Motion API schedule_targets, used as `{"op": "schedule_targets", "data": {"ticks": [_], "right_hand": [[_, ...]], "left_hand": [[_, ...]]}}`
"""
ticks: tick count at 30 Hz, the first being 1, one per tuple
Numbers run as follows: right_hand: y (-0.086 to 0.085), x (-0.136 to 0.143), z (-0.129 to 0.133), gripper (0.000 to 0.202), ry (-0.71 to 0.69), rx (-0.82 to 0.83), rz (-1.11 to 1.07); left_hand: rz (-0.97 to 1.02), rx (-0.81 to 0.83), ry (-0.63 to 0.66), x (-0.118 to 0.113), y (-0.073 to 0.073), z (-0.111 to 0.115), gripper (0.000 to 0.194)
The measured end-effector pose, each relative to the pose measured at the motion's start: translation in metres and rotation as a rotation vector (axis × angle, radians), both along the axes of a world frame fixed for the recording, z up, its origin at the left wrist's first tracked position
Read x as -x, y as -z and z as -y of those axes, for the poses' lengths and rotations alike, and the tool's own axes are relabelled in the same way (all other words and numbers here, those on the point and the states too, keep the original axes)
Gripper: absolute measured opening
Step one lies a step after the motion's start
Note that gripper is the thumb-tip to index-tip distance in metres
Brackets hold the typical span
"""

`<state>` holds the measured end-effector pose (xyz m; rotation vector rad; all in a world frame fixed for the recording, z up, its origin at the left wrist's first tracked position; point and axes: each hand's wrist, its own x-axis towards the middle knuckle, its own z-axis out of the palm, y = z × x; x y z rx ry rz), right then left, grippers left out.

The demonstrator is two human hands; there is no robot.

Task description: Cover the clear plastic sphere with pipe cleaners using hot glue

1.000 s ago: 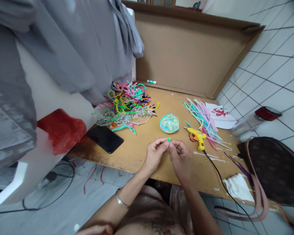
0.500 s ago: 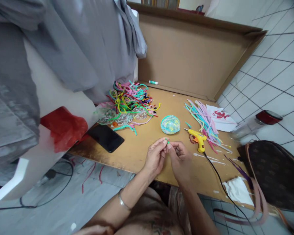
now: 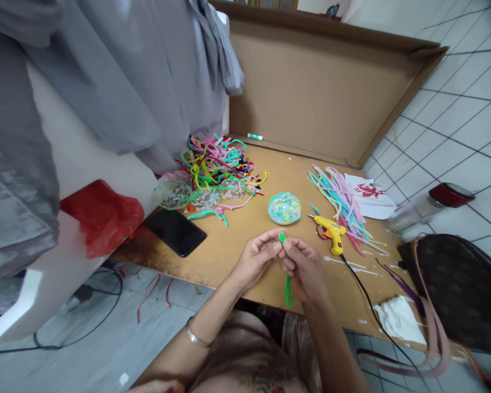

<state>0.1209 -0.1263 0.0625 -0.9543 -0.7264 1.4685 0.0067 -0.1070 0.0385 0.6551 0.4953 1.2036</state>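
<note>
Our left hand [image 3: 259, 257] and right hand [image 3: 306, 268], both nearly closed, pinch a green pipe cleaner [image 3: 288, 295] between them above the table [image 3: 225, 251], its loop dangling. Just beyond, we have a bowl [image 3: 284, 209], a glue gun [image 3: 331, 232] to its right.

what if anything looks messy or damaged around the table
The table has a dark patch along its near edge by the phone, perhaps a burn or stain. White streaks beside the glue gun could be dried glue. Red strips lie on the floor, as if dropped.
</note>
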Motion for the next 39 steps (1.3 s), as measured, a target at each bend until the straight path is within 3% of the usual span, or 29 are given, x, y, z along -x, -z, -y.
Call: {"op": "schedule_targets", "data": {"ticks": [3, 12, 16, 20, 26, 29, 31, 33, 36, 39], "right_hand": [[-0.002, -0.001, 0.0, 0.034, -0.051, 0.014, 0.013], [0.0, -0.002, 0.002, 0.032, -0.073, 0.031, 0.068], [0.003, 0.003, 0.001, 0.03, 0.028, -0.055, 0.255], [0.003, 0.009, 0.0, 0.024, 0.197, -0.188, 0.558], [0.001, 0.007, -0.005, 0.022, 0.229, -0.268, 0.73], [0.001, -0.002, -0.009, 0.024, 0.259, -0.272, 0.771], [0.001, -0.009, -0.011, 0.025, 0.27, -0.262, 0.758], [0.0, -0.014, -0.015, 0.023, 0.261, -0.264, 0.719], [-0.002, -0.018, -0.02, 0.019, 0.221, -0.302, 0.673], [-0.003, -0.021, -0.024, 0.017, 0.166, -0.335, 0.663]], "left_hand": [[-0.052, -0.037, 0.044, 0.002, 0.001, -0.001, 0.039], [-0.056, -0.065, -0.059, -0.002, 0.0, -0.003, 0.031], [-0.027, -0.024, -0.103, -0.006, -0.001, -0.001, 0.03], [0.13, 0.115, -0.121, -0.012, -0.004, 0.0, 0.032], [0.295, 0.285, -0.057, -0.015, -0.006, -0.009, 0.024], [0.315, 0.244, -0.152, -0.005, -0.009, -0.022, 0.023], [0.184, 0.125, -0.283, 0.003, -0.011, -0.03, 0.021], [-0.093, -0.052, -0.353, 0.007, -0.012, -0.034, 0.02], [-0.54, -0.322, -0.314, 0.007, -0.016, -0.03, 0.025], [-0.775, -0.484, -0.254, 0.003, -0.022, -0.024, 0.033]]}}
